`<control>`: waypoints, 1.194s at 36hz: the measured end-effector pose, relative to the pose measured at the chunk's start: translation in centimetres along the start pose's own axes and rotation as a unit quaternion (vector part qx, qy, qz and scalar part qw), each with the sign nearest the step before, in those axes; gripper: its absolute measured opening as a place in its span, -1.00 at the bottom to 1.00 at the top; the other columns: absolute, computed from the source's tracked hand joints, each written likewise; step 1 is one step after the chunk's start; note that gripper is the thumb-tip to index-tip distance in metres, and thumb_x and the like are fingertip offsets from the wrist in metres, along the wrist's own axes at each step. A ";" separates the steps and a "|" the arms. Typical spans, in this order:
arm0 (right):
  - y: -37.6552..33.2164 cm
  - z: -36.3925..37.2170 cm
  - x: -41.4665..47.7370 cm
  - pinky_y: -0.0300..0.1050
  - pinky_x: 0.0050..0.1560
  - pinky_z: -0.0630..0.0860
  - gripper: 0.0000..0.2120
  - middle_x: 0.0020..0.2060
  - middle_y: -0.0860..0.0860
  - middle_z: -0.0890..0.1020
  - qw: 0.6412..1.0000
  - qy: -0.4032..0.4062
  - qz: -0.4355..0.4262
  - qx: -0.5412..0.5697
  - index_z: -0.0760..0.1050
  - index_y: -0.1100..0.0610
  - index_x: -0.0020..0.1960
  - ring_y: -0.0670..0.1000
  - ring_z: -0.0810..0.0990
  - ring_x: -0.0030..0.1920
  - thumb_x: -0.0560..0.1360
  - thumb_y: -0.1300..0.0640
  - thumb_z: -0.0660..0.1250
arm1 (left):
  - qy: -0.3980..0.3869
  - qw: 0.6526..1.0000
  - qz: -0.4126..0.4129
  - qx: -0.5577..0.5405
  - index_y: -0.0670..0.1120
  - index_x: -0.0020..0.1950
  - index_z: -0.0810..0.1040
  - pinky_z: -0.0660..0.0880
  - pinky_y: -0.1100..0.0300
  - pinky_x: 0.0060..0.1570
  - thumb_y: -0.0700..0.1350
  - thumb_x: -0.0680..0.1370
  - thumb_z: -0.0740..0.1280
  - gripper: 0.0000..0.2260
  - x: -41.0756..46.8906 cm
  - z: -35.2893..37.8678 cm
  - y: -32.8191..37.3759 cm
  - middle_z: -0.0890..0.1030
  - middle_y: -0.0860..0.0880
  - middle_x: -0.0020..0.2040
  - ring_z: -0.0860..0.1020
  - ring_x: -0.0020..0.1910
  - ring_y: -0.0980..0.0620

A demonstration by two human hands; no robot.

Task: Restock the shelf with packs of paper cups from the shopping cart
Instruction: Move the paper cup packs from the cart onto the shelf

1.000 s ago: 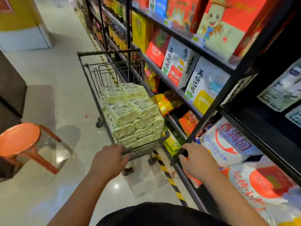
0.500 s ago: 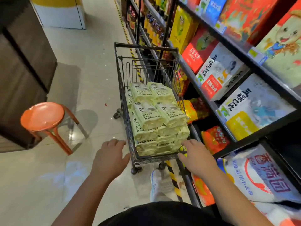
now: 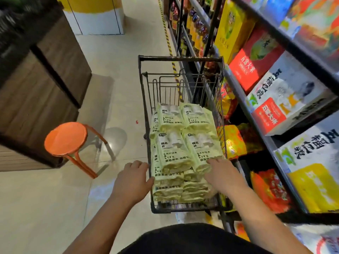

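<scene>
Cup packs (image 3: 183, 143) in cart (image 3: 180, 58), shelf (image 3: 256, 125) right, stool (image 3: 66, 139) left

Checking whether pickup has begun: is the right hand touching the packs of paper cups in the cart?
Touching. The head view shows the right hand with fingers spread flat on the near top pack of paper cups, no gap visible.

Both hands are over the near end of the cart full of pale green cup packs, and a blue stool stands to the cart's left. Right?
Not quite: in the head view the stool is orange, not blue. Otherwise correct: left hand and right hand are over the cart's near end, at the cup packs.
</scene>
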State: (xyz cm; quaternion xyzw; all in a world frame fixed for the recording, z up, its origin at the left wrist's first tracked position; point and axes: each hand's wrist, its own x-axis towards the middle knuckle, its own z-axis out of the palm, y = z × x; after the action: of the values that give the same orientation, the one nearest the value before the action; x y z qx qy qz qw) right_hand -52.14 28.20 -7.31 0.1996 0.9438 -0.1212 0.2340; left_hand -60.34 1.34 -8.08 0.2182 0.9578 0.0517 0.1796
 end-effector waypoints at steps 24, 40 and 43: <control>7.8 0.8 15.8 0.08 0.24 0.52 -0.20 0.37 0.07 0.18 0.961 -0.179 0.046 0.206 0.10 -0.12 0.50 0.17 0.45 0.26 0.39 -0.03 0.44 | -0.137 0.923 -0.243 -0.265 -0.06 0.59 0.09 0.46 -0.10 0.32 0.24 0.47 0.46 -0.13 16.8 5.5 7.6 0.34 -0.23 0.49 0.45 0.38 -0.24; 10.1 2.7 18.6 0.01 0.24 0.51 -0.32 0.08 -0.11 0.70 0.864 -0.213 0.154 0.429 0.61 -0.07 0.21 0.02 0.63 0.13 0.12 -0.12 0.69 | -0.145 0.825 -0.385 -0.388 -0.31 0.57 -0.11 0.51 0.00 0.04 0.05 0.31 0.66 0.18 20.6 4.6 7.0 0.44 -0.30 0.41 0.52 0.10 -0.14; 9.9 2.2 18.3 -0.05 0.16 0.50 -0.56 0.01 -0.12 0.71 0.852 -0.223 0.133 0.455 0.65 -0.05 0.13 -0.05 0.64 0.05 0.27 0.07 0.66 | -0.185 0.813 -0.378 -0.402 -0.36 0.28 0.44 0.64 -0.05 0.00 0.19 0.06 0.72 0.01 20.5 4.1 6.3 0.68 -0.22 -0.01 0.67 -0.10 -0.12</control>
State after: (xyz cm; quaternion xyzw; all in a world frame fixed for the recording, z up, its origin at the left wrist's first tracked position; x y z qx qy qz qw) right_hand -61.78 42.13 -19.52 0.3748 0.6699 -0.5465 0.3349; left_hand -73.50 16.01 -17.38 -0.2472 0.8073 0.3194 0.4302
